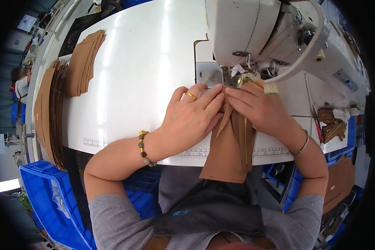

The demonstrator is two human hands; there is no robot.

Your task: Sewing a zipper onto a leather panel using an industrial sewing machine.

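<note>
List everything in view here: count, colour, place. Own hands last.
Sewing machine: one, white, upper right
Worktable: one, white, under the hands
Printed ruler: one, black marks, table's near edge
Fabric piece: at least one, brown, under both hands
Zipper-like strip: one, gold-coloured line, along the fabric
Fabric stacks: two, brown, left
Small pieces: several, brown, right end of table
Brown sheets: uncounted, lower right
Large bin: one, blue, lower left
Co-worker: one, light top, far left
Rim clutter: too small to count
Left hand: one, gold ring, on fabric
Right hand: one, on fabric
</note>
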